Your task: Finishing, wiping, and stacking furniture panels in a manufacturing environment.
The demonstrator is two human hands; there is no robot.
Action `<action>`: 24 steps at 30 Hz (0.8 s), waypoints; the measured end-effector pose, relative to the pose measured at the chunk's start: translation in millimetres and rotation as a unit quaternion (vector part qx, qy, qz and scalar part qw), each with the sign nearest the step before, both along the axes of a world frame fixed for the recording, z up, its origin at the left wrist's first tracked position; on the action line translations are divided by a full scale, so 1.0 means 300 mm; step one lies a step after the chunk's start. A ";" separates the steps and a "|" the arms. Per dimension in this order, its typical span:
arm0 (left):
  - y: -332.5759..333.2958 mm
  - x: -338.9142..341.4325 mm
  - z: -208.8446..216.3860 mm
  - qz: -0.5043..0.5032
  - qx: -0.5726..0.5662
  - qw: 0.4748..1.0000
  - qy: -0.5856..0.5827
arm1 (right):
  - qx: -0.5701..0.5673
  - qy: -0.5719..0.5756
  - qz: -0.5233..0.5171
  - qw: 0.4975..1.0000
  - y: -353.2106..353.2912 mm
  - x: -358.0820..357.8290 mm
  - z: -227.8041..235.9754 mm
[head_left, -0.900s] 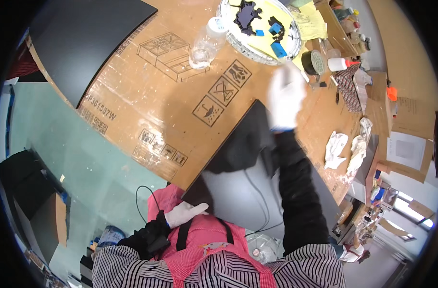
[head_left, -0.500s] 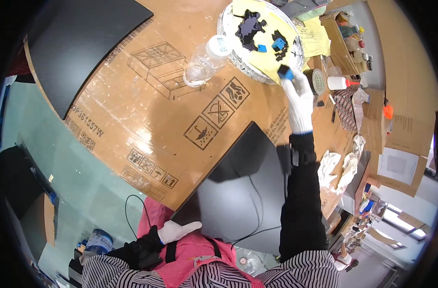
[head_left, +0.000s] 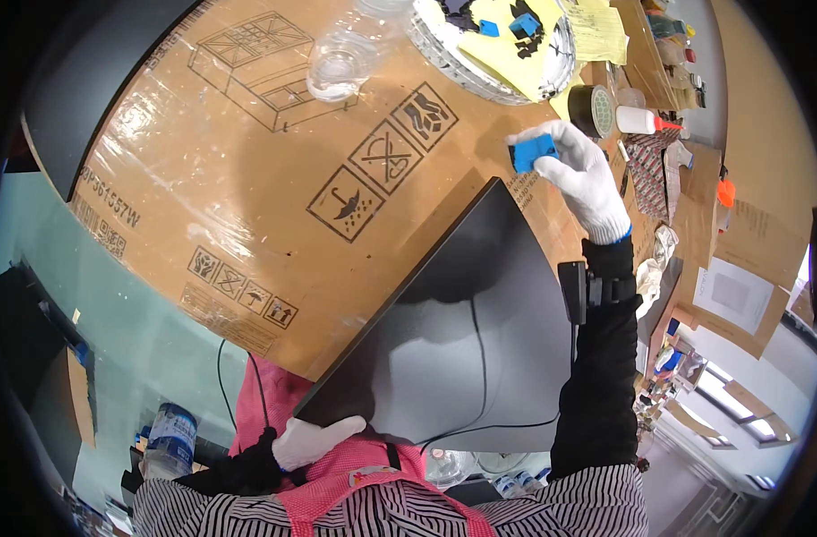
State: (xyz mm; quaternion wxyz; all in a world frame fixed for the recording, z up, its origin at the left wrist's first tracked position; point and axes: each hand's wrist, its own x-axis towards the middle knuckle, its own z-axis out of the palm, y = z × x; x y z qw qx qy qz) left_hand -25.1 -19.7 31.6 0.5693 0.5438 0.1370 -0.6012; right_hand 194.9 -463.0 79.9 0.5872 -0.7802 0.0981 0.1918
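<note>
A small blue block [head_left: 534, 154] with a dark side is pinched between the thumb and fingers of my white-gloved right hand [head_left: 580, 170], held above the cardboard right of the panel's far corner. A flat black panel [head_left: 444, 349] slants across my front, a dark shadow on it. My white-gloved left hand [head_left: 314, 442] is at the panel's near corner, its thumb side lying along the edge; the other fingers are mostly hidden. At the top stands a round white tub lid [head_left: 453, 72] covered with yellow paper, carrying black smears and smaller blue pieces [head_left: 524, 25].
A clear plastic bottle [head_left: 341, 67] stands on the cardboard box surface [head_left: 274, 188]. Near my right hand are a roll of tape [head_left: 591, 110] and a white bottle with a red nozzle [head_left: 637, 120]. Another black panel [head_left: 95, 80] lies far left. A thin cable [head_left: 480, 358] crosses the near panel.
My right hand has drawn back from the tub lid toward me, carrying the blue block and turning it. The view has shifted, and the near panel sits farther right against the cardboard.
</note>
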 end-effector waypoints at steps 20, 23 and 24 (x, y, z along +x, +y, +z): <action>0.008 0.051 0.148 -0.033 -0.024 0.995 0.094 | 0.076 0.033 0.076 0.994 -0.010 0.064 -0.035; 0.045 -0.014 0.114 -0.039 -0.018 0.983 0.176 | 0.111 0.034 0.098 0.988 0.015 0.064 -0.020; 0.044 -0.015 0.116 -0.039 -0.020 0.983 0.178 | 0.088 0.049 0.116 0.988 0.038 0.057 -0.007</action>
